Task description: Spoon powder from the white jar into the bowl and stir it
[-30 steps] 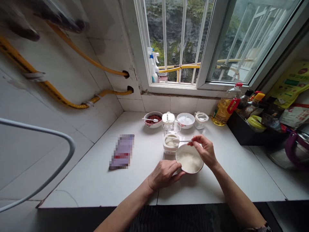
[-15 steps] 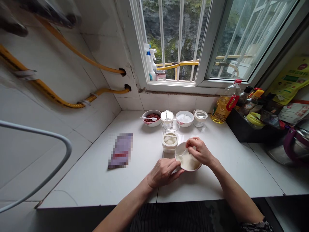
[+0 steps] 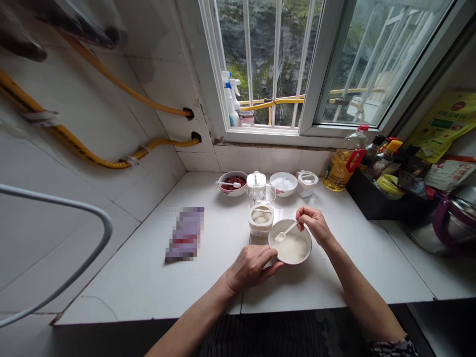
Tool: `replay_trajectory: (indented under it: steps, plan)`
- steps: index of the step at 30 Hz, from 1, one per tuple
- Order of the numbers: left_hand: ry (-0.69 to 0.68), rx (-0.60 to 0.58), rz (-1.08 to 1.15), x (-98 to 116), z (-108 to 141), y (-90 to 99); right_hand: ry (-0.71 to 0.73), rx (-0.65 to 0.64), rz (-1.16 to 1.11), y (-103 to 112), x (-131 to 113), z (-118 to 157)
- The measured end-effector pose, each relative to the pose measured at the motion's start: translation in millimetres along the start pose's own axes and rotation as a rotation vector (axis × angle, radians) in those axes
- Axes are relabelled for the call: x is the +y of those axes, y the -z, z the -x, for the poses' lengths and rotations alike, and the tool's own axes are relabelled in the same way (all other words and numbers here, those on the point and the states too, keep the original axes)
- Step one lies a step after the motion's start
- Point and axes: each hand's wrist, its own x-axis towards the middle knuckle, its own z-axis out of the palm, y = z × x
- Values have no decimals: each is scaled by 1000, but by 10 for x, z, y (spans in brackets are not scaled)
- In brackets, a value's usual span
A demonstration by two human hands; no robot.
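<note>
My left hand point(image 3: 253, 265) grips the near left rim of a bowl point(image 3: 309, 255) that stands on the counter. Pale off-white powder or fine grains point(image 3: 295, 248) lie in the bowl. Pinched by its handle end, a small white spoon point(image 3: 287, 232) is in my right hand point(image 3: 313, 223); its scoop is over the bowl's left part. Just left of the bowl is a small square jar point(image 3: 261, 228) with its clear lid point(image 3: 262, 192) raised and pale contents inside.
Behind stand a bowl of dark red bits point(image 3: 233, 182) with a white spoon, a lidded jar point(image 3: 256, 178), a bowl of white grains point(image 3: 283, 183) and another jar point(image 3: 307, 184). An oil bottle point(image 3: 339, 168) and black bin point(image 3: 366, 201) are right; a blurred purple packet point(image 3: 186, 235) lies left.
My right hand has drawn back and up to the right, bringing the spoon higher above the powder. My left hand keeps its hold on the bowl.
</note>
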Motion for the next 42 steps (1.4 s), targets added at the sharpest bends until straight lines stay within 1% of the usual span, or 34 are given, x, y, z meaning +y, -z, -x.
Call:
replay_trajectory:
  steps: [2, 5, 8, 15, 21, 25, 28, 30, 32, 34, 37, 39, 40, 42]
  plan:
    - [-2, 1, 1, -1, -1, 2, -6, 15, 24, 1, 15, -3]
    - [0, 3, 2, 2, -1, 2, 30, 40, 108, -4, 26, 9]
    - [1, 2, 2, 7, 0, -2, 53, 35, 154, -11, 20, 24]
    - [-1, 4, -3, 8, -4, 3, 11, 4, 37, -8, 4, 4]
    - [4, 2, 5, 8, -2, 2, -39, 16, -33, 15, -9, -3]
    - [5, -3, 18, 4, 3, 0, -36, 38, -85, 27, -7, -9]
    - [8, -7, 21, 2, 3, 1, -9, 51, -120, -4, -4, -2]
    - [8, -6, 23, 4, 0, 4, 43, 64, -103, -49, -3, 21]
    - [7, -6, 22, 7, -6, 9, 131, 72, -36, -101, 3, 55]
    - [8, -6, 20, 9, -10, 12, 264, 76, 118, -145, 16, 88]
    - [10, -9, 22, 8, -10, 11, 558, 26, 460, -177, 46, 111]
    - [14, -10, 24, 6, -6, 7, 729, -8, 615, -180, 63, 110]
    - [15, -9, 23, 5, -4, 4, 782, -7, 645, -180, 67, 109]
    - [16, -9, 20, 4, -1, 2, 814, 39, 633, -178, 62, 115]
